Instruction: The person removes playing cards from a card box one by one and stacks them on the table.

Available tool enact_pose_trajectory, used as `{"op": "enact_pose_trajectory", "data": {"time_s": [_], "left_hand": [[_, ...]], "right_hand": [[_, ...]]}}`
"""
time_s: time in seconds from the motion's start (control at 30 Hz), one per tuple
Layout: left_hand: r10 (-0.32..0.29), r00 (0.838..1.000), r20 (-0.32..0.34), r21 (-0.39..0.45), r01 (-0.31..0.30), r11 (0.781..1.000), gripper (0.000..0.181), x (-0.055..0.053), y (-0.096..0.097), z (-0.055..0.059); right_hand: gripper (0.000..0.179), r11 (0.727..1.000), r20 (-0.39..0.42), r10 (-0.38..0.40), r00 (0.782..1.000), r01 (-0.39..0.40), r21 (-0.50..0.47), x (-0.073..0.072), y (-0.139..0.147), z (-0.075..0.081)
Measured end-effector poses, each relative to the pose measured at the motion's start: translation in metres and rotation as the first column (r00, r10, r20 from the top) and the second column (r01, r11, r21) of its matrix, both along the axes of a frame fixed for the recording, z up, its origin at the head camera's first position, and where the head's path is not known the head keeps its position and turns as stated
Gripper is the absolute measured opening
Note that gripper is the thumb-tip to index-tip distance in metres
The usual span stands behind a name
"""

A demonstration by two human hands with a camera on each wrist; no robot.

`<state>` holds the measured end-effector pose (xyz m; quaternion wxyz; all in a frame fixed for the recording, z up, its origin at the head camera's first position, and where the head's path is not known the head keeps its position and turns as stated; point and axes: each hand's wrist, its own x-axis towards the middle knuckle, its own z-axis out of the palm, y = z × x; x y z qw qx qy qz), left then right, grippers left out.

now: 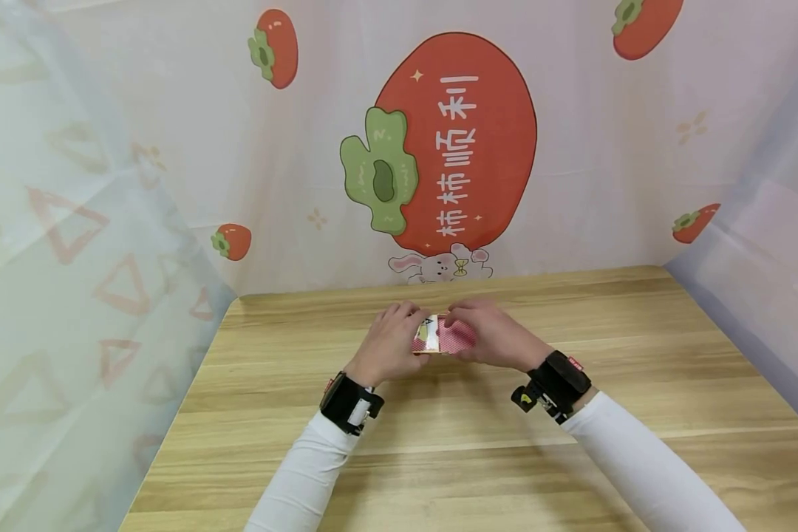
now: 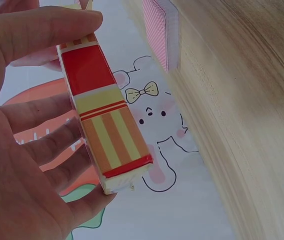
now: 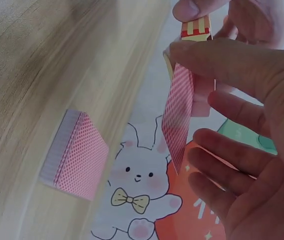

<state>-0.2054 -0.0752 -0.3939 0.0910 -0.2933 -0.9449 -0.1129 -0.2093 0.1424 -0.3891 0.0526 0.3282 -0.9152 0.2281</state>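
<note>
My left hand (image 1: 389, 341) grips a small card box (image 2: 99, 100) with red, orange and yellow stripes. Its thumb lies on one end, and the fingers support the far side. At the box's other end, my right hand (image 1: 502, 336) pinches a playing card (image 3: 177, 115) with a red-patterned back between thumb and fingers; whether more than one card is there, I cannot tell. An ace face or box front (image 1: 431, 334) shows between the hands in the head view. A stack of playing cards (image 3: 79, 155) rests on the table beyond, apart from both hands.
The wooden table (image 1: 273, 443) ends at a back curtain (image 1: 173, 148) printed with persimmons and a rabbit. Side curtains hang to the left and right. Black camera straps sit on both wrists.
</note>
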Motion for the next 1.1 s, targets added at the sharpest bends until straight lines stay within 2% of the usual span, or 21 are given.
{"op": "enact_pose_trajectory", "data": {"time_s": [0.27, 0.47, 0.73, 1.1], "left_hand": [[-0.005, 1.0, 0.002, 0.017, 0.005, 1.0, 0.069, 0.001, 0.001, 0.001], [0.012, 1.0, 0.016, -0.001, -0.012, 1.0, 0.07, 0.0, 0.0, 0.0], [0.023, 0.999, 0.037, -0.015, -0.022, 1.0, 0.07, 0.0, -0.003, -0.001], [0.061, 0.997, 0.048, 0.005, -0.061, 0.998, 0.069, 0.0, -0.006, -0.003]], "right_hand": [[0.046, 1.0, 0.022, 0.022, 1.0, -0.022, 0.013, -0.002, -0.005, -0.001], [0.043, 0.999, 0.014, 0.02, 1.0, -0.021, 0.042, -0.003, -0.002, -0.001], [0.044, 0.994, 0.01, 0.011, 1.0, -0.012, 0.106, -0.002, 0.008, -0.002], [0.04, 0.993, -0.026, 0.001, 1.0, 0.002, 0.12, -0.002, 0.027, -0.003]]}}
